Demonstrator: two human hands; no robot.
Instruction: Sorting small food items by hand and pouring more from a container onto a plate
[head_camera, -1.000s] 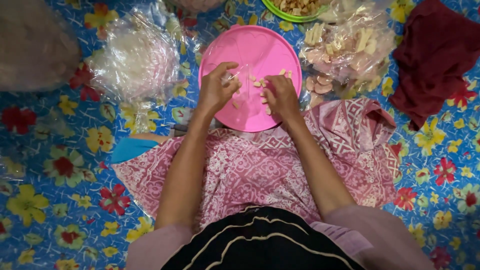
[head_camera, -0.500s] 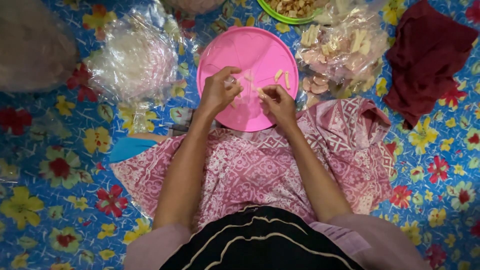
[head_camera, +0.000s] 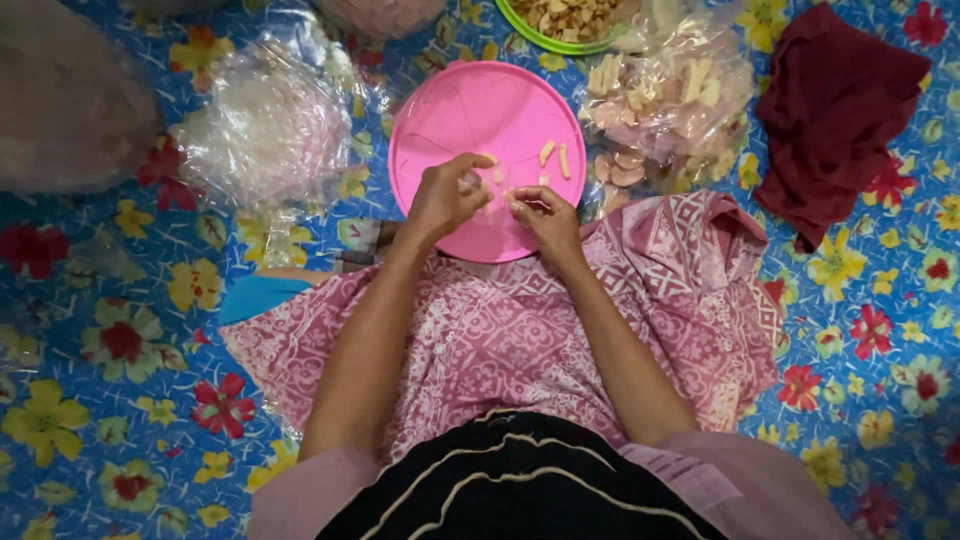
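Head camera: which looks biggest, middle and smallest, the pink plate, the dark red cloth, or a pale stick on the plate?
1. pink plate
2. dark red cloth, nearly as large, so that order is unsure
3. pale stick, clearly smallest

Both bare forearms reach forward from the body and angle inward, so that the two hands meet close together ahead of the lap. The left hand (head_camera: 447, 197) is curled, its back turned up toward the camera, with thumb and fingers bent toward one another in a pinch around something small and pale that is too small to make out. The right hand (head_camera: 545, 215) sits just beside it, a little lower, also bent at the knuckles, with its fingertips drawn together and pointing toward the left hand. The wrists are well apart; the fingertips nearly touch. Elbows stay near the body.
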